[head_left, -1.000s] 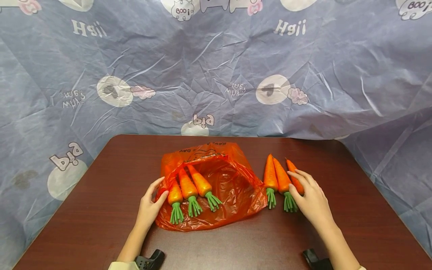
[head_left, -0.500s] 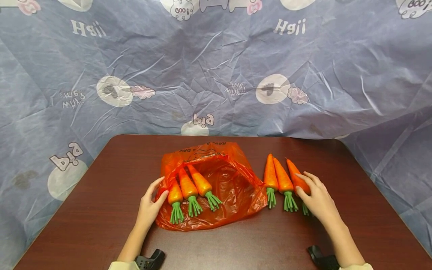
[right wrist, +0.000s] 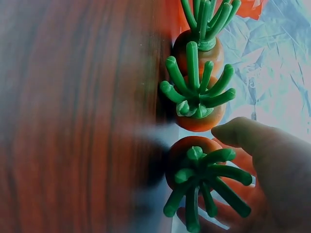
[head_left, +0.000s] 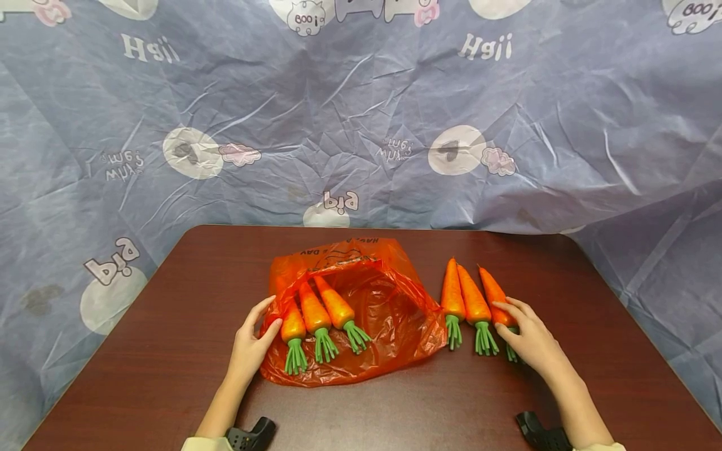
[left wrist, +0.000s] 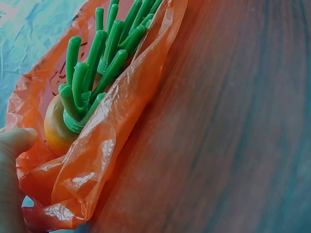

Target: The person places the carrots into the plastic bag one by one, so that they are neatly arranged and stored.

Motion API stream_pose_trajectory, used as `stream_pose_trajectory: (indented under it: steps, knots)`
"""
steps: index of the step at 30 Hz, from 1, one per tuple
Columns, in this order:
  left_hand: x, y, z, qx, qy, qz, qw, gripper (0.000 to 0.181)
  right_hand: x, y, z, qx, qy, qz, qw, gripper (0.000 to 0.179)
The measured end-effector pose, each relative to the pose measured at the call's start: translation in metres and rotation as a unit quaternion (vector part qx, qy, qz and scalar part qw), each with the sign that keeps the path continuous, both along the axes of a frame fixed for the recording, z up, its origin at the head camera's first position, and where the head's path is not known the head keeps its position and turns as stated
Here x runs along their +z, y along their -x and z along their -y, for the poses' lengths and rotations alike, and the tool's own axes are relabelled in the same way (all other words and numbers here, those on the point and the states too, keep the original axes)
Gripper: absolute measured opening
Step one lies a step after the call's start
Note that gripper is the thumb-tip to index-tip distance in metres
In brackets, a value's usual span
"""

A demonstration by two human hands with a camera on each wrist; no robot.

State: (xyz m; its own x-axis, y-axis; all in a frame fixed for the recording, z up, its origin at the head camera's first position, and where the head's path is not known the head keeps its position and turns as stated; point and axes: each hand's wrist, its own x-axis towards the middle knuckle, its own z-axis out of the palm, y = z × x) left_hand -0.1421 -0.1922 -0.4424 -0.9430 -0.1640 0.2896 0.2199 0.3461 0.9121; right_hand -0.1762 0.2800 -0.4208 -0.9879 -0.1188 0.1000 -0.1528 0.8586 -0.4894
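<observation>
My left hand [head_left: 254,335] holds the left edge of a thin red plastic bag [head_left: 383,313], thumb at the mouth and fingers behind. Inside the bag's mouth lie three carrots [head_left: 313,307], green stalks toward me. On the table right of the bag, three more carrots lie side by side. My right hand [head_left: 530,335] curves over the rightmost carrot [head_left: 494,299], index finger across it and thumb near its stalk end. In the right wrist view this carrot's stalks [right wrist: 204,182] show in front of the fingers, with the middle carrot [right wrist: 199,119] just past the thumb.
The dark red-brown table [head_left: 372,413] has rounded far corners. Behind it hangs a wrinkled blue-grey printed cloth [head_left: 350,125]. The bag's nearest loose carrot [head_left: 453,291] lies right at its right rim. Black wrist straps [head_left: 254,433] show below both hands.
My right hand has drawn slightly right and toward me, uncovering the rightmost carrot's stalks. The left hand, the bag and the carrots in it have not visibly moved.
</observation>
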Motion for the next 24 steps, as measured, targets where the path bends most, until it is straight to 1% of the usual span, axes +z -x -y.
stream_pose_trajectory:
  steps: [6,13,20,24]
  knots:
    - [0.000,0.000,0.000,0.000,-0.002,0.003,1.0000,0.045,-0.003,0.001,-0.002,0.007,0.019,-0.015,0.9997,0.042]
    - [-0.001,0.000,0.000,-0.001,-0.005,0.002,1.0000,0.044,-0.003,0.001,-0.002,-0.002,0.012,-0.035,0.9993,0.041]
    - [-0.001,0.000,0.000,-0.003,-0.004,0.001,1.0000,0.044,0.002,-0.001,-0.002,-0.012,-0.007,-0.015,0.9998,0.042]
    - [-0.001,0.000,0.000,-0.002,-0.005,0.001,1.0000,0.044,0.007,-0.003,-0.001,-0.014,-0.012,-0.012,0.9998,0.043]
